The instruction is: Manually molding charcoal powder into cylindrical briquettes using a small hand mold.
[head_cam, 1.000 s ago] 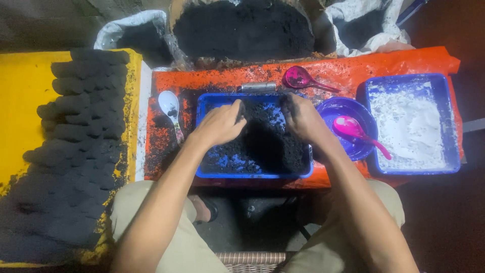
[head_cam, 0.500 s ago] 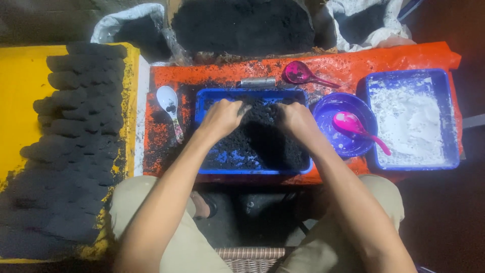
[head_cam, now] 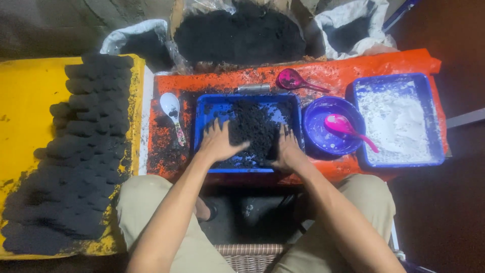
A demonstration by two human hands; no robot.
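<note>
Orange-covered table (head_cam: 353, 71) bears trays, bowl, spoons

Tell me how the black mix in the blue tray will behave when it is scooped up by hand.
The black mix probably crumbles rather than lifting whole: loose grains litter the orange sheet. It may pack when pressed, since the left hand and right hand heap it in the blue tray. Likely smudgy; both hands look blackened.
</note>
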